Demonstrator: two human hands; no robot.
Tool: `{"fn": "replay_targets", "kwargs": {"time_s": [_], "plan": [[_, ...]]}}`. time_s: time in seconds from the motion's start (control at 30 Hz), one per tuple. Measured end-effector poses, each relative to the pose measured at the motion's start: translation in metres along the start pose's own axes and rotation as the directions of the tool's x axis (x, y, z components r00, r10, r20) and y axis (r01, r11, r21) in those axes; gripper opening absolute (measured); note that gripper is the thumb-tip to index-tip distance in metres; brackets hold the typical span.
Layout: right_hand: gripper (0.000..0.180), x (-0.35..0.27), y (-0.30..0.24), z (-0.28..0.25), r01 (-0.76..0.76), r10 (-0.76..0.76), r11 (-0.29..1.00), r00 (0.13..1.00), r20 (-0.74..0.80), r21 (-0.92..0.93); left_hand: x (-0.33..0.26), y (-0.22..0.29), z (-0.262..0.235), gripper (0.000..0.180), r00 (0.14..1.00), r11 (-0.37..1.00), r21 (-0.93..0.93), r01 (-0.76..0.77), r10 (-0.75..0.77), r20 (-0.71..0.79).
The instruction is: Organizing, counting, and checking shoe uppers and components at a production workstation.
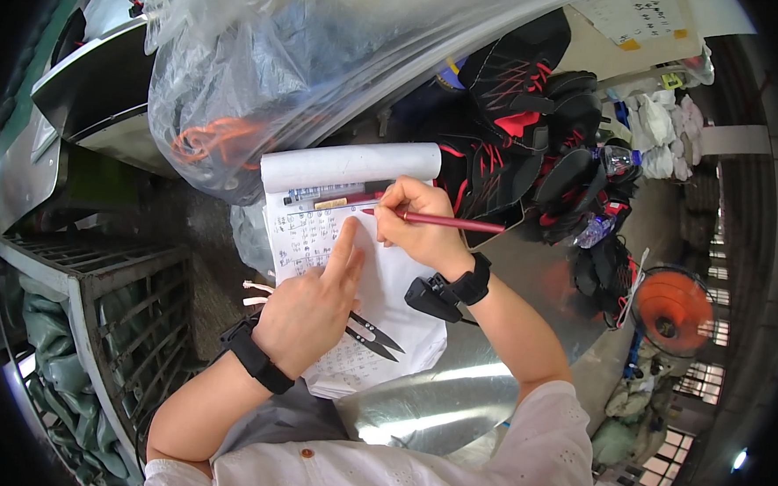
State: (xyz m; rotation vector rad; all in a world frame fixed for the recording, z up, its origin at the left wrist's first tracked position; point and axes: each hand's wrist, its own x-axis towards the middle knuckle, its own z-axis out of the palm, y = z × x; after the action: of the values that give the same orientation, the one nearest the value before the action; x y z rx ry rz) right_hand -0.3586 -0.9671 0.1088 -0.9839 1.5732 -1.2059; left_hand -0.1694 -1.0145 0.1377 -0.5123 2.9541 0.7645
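My right hand (421, 223) grips a dark red pen (456, 222), its tip on the upper part of a notebook page (395, 300). My left hand (310, 318) rests on the same page, index finger stretched toward the pen tip and the other fingers curled. Thread snips (371, 334) pass beneath that palm, dark blades sticking out on the right and pale handle ends on the left. Handwritten columns fill the page's left side. Across its top lie a clear pen (326, 191) and a small tan strip (330, 203), below the rolled-back pages (349, 166).
Black and red shoes (498, 174) pile up beyond my right hand. A clear plastic bag (230, 85) with orange cord bulges at the far left. Left of me stands a metal cage (92, 289) of green bundles; an orange fan (671, 311) is at the right.
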Motion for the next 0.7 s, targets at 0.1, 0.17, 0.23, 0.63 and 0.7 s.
{"fn": "replay_targets", "kwargs": {"time_s": [0.1, 0.17, 0.23, 0.63, 0.7], "plan": [[0.011, -0.0028, 0.0037, 0.0004, 0.19, -0.177, 0.95, 0.981, 0.073, -0.246, -0.0013, 0.001, 0.0023, 0.051, 1.0, 1.0, -0.011, 0.004, -0.005, -0.006], [0.012, -0.0029, 0.0041, 0.0019, 0.195, -0.184, 0.95, 0.981, 0.067, -0.243, -0.0023, 0.001, 0.0024, 0.051, 1.0, 1.0, -0.005, -0.001, 0.001, -0.015], [0.012, -0.0017, 0.004, 0.0023, 0.167, -0.157, 0.955, 0.986, 0.059, -0.245, -0.0028, 0.0012, 0.0014, 0.049, 1.0, 1.0, 0.015, 0.008, -0.008, 0.002], [0.012, 0.0009, 0.0039, 0.0033, 0.124, -0.117, 0.976, 0.992, 0.05, -0.18, 0.0004, -0.0004, -0.0005, 0.041, 0.998, 0.998, -0.055, 0.04, -0.042, -0.04], [0.012, 0.0006, 0.0044, 0.0024, 0.121, -0.115, 0.98, 0.992, 0.041, -0.16, 0.0016, 0.0013, -0.002, 0.041, 0.999, 0.998, -0.049, 0.041, -0.043, -0.033]]}}
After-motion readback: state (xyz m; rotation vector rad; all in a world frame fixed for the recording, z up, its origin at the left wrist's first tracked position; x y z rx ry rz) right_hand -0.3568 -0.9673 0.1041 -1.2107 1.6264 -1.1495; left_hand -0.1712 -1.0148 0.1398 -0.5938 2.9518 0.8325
